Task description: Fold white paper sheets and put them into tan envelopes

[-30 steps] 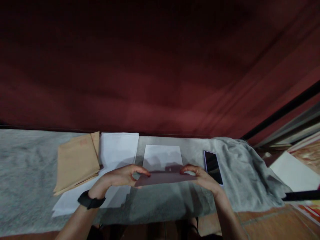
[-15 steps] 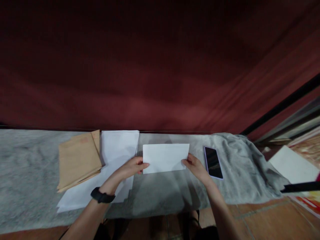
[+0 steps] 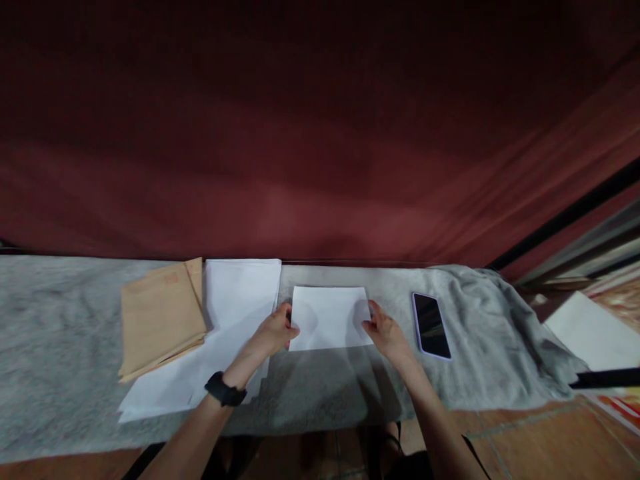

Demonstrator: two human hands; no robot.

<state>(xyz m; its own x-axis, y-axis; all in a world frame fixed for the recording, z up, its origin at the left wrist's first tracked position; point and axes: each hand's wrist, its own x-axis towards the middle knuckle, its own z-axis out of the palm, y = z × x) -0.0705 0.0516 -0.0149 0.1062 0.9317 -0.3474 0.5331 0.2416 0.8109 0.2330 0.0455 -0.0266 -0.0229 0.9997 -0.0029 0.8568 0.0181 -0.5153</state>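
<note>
A white sheet of paper [image 3: 329, 319], apparently folded, is held level between my two hands over the grey cloth. My left hand [image 3: 277, 327] pinches its left edge, thumb on top and the other fingers behind. On the opposite edge, my right hand [image 3: 385, 331] grips it with thumb and fingers. Left of the paper, close to my left hand, lie larger white sheets [image 3: 243, 287] in overlapping stacks. Brown envelopes [image 3: 163, 320] rest partly on those sheets. A dark-screened phone [image 3: 431, 325] with a pale purple case lies to the right of my right hand.
The grey cloth [image 3: 60, 347] covers a long, narrow surface. Behind it hangs a dark red fabric wall [image 3: 300, 167]. A black bar [image 3: 565, 220] slants at the right, near a white panel [image 3: 595, 330]. Brown floor tiles [image 3: 545, 433] show below the front edge.
The held paper looks narrower from side to side than before, and my left hand has come slightly right, closer to my right hand. The view has shifted slightly.
</note>
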